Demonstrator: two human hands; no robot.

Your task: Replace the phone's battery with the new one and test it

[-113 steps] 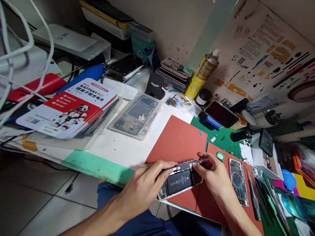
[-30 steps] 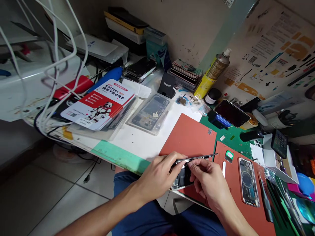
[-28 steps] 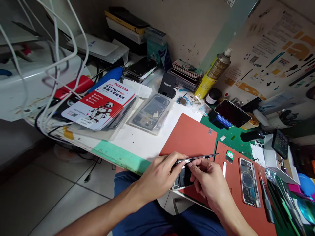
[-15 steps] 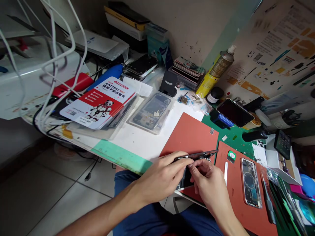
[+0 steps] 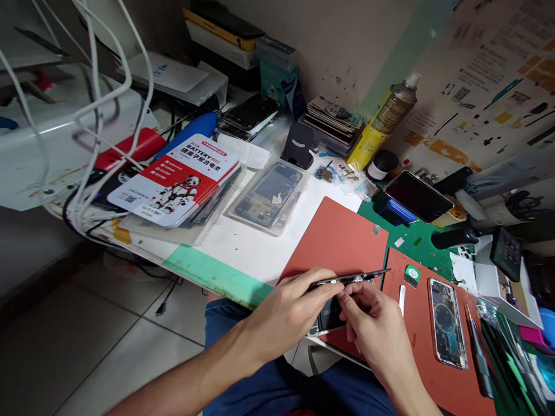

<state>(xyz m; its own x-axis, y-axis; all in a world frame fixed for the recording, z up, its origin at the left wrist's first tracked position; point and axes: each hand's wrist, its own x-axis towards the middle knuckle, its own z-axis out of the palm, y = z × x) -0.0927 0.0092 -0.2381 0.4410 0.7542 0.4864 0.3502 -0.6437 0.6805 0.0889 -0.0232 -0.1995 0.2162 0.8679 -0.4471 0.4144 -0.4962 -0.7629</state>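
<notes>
An opened phone (image 5: pixel 330 315) rests at the near edge of a red mat (image 5: pixel 338 240), its black battery partly showing between my hands. Its screen panel (image 5: pixel 359 277) is lifted on edge above the body. My left hand (image 5: pixel 288 312) grips the screen and the phone's near side, fingers curled. My right hand (image 5: pixel 373 329) is closed, fingertips pinched at the phone's inside just under the screen; what they hold is hidden. A white strip (image 5: pixel 401 292) lies on the mat just right of my right hand.
A clear phone back (image 5: pixel 447 321) lies on the second red mat at right, with tools (image 5: pixel 485 352) beyond it. A dark phone (image 5: pixel 418 196) on a stand, a spray can (image 5: pixel 384 127), a battery box (image 5: pixel 177 182) and hanging white cables (image 5: pixel 99 110) surround the work area.
Over the last second my view shifted slightly left, so things sit further right in frame. My right fingertips stay pinched under the raised screen and my left hand keeps its grip.
</notes>
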